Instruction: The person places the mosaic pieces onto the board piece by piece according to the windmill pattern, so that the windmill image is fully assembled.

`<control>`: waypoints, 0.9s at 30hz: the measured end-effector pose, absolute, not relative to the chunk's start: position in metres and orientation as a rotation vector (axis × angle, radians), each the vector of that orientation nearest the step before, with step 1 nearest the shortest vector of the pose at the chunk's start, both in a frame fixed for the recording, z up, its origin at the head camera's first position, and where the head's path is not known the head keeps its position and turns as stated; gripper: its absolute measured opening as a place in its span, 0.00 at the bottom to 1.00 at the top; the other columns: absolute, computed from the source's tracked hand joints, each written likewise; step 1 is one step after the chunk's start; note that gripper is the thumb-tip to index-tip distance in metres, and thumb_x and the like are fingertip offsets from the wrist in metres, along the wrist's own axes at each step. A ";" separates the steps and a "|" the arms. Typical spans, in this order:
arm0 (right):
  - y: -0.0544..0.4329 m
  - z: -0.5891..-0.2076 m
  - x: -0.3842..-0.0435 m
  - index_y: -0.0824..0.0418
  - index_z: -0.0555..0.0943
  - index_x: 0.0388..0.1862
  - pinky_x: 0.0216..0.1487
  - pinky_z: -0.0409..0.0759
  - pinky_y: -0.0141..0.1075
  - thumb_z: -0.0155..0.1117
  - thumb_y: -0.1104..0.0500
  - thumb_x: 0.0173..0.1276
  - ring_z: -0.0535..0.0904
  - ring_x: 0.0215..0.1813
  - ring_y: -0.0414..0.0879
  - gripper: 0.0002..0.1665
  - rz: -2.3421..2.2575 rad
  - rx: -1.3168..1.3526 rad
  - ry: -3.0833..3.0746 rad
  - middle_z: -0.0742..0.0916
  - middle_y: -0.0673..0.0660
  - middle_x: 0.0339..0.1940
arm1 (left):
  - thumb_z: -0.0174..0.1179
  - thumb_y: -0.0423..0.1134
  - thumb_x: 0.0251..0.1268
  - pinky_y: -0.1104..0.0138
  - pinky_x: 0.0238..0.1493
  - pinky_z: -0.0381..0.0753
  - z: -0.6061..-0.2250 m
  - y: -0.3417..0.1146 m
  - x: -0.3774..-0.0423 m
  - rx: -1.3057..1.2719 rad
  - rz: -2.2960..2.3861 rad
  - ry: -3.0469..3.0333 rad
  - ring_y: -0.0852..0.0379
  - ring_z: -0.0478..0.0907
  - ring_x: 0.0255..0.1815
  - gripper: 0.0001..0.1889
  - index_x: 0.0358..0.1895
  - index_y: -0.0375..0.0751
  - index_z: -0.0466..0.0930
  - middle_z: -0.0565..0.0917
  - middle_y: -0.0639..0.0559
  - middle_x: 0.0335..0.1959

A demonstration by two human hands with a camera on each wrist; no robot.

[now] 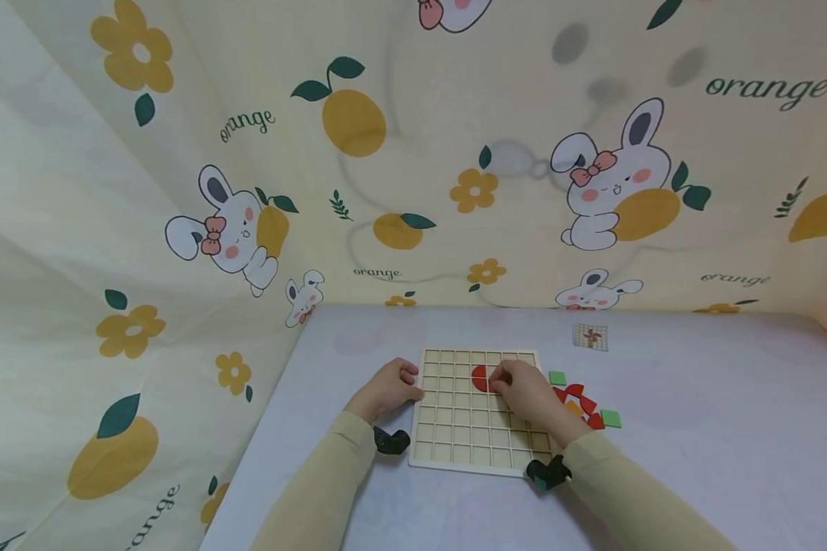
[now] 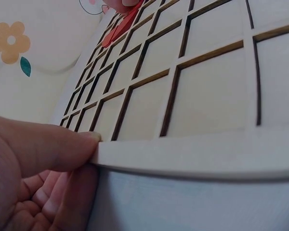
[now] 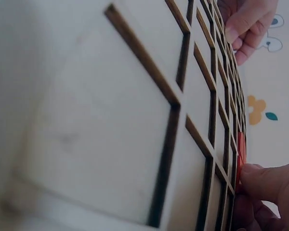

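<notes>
A wooden grid board [image 1: 448, 436] with square cells lies on the table. My left hand [image 1: 389, 386] holds its left edge, the thumb on the rim and a finger against the side, as the left wrist view shows. Over the upper part of the board, my right hand [image 1: 527, 390] pinches a red piece [image 3: 240, 166], mostly hidden by the fingertips. Just left of those fingertips, red curved pieces [image 1: 479, 378] sit in the grid cells. In the left wrist view, red pieces [image 2: 118, 32] also show on the far cells.
Right of the board lie several loose red pieces [image 1: 588, 403], an orange piece [image 1: 574, 409] and green squares [image 1: 610, 418]. A small pattern card [image 1: 590, 337] lies farther back. A printed cloth [image 1: 441, 252] hangs behind and left of the table.
</notes>
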State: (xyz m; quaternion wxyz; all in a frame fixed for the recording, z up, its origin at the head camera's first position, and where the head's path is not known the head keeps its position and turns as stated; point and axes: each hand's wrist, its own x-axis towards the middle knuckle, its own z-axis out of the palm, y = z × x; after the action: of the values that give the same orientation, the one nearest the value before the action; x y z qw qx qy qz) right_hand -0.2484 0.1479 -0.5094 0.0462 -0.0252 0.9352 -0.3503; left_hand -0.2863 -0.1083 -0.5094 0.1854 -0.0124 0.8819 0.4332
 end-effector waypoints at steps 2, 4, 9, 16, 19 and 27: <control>0.148 -0.510 -0.249 0.57 0.79 0.37 0.39 0.73 0.40 0.65 0.60 0.67 0.72 0.35 0.47 0.03 -1.062 -0.082 2.855 0.80 0.50 0.32 | 0.70 0.34 0.54 0.59 0.43 0.70 -0.510 -0.108 -0.286 -0.033 1.223 2.485 0.51 0.71 0.40 0.20 0.49 0.43 0.74 0.75 0.49 0.39; 0.148 -0.510 -0.248 0.57 0.79 0.38 0.40 0.73 0.41 0.65 0.60 0.67 0.73 0.36 0.47 0.04 -1.066 -0.084 2.851 0.80 0.50 0.33 | 0.70 0.34 0.54 0.60 0.42 0.70 -0.511 -0.108 -0.286 -0.032 1.221 2.488 0.51 0.71 0.40 0.20 0.49 0.43 0.74 0.74 0.49 0.39; 0.145 -0.509 -0.247 0.60 0.78 0.40 0.40 0.75 0.42 0.67 0.61 0.64 0.73 0.35 0.47 0.08 -1.050 -0.107 2.864 0.80 0.52 0.33 | 0.70 0.35 0.54 0.60 0.42 0.69 -0.513 -0.108 -0.286 -0.033 1.209 2.500 0.52 0.71 0.39 0.20 0.49 0.44 0.73 0.74 0.49 0.38; 0.140 -0.507 -0.245 0.64 0.78 0.37 0.37 0.73 0.41 0.68 0.57 0.64 0.71 0.35 0.50 0.12 -0.906 -0.035 2.895 0.77 0.57 0.33 | 0.70 0.35 0.54 0.59 0.43 0.69 -0.512 -0.108 -0.286 -0.017 1.236 2.484 0.51 0.71 0.40 0.20 0.49 0.43 0.73 0.74 0.49 0.38; 0.140 -0.505 -0.245 0.65 0.78 0.36 0.36 0.74 0.42 0.68 0.55 0.64 0.72 0.34 0.50 0.14 -0.864 -0.009 2.878 0.77 0.57 0.32 | 0.70 0.35 0.54 0.59 0.43 0.70 -0.512 -0.108 -0.286 -0.017 1.234 2.482 0.51 0.71 0.40 0.20 0.49 0.43 0.73 0.74 0.49 0.39; 0.142 -0.502 -0.244 0.67 0.78 0.38 0.37 0.75 0.43 0.69 0.57 0.63 0.73 0.33 0.49 0.14 -0.873 -0.041 2.873 0.78 0.57 0.33 | 0.70 0.34 0.54 0.59 0.43 0.70 -0.511 -0.109 -0.285 -0.012 1.250 2.472 0.51 0.71 0.40 0.20 0.49 0.43 0.73 0.74 0.48 0.39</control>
State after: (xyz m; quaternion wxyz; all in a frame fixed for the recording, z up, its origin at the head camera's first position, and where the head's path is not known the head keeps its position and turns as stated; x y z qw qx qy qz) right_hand -0.2437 0.1420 -0.5017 0.0692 -0.0137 0.9544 -0.2901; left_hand -0.2852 -0.1086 -0.5111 0.1844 -0.0041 0.8771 0.4436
